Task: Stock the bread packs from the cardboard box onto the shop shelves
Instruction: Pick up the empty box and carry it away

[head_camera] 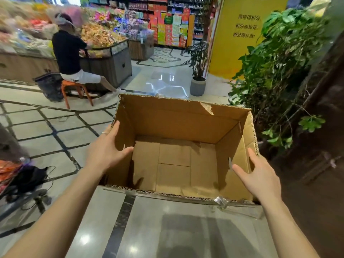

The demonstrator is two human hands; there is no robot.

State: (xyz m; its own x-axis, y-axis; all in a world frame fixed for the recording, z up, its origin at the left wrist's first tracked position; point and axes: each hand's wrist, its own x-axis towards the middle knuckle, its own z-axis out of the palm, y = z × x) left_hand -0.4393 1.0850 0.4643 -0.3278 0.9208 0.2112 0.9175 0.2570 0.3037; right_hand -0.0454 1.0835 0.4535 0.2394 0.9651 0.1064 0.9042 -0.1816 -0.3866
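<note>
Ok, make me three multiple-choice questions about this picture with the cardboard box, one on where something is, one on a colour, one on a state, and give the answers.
1. Where is the left hand?
A. on the left wall of the cardboard box
B. flat on the floor
C. on the potted plant

2. What colour is the stool under the seated person?
A. blue
B. orange
C. white

3. What state is the box in?
A. sealed with tape
B. full of bread packs
C. open and empty

Answers:
1 A, its thumb hooks inside the left wall with fingers along the rim.
2 B, the seat and legs show orange.
3 C, the bare bottom flaps show and no packs lie inside.
</note>
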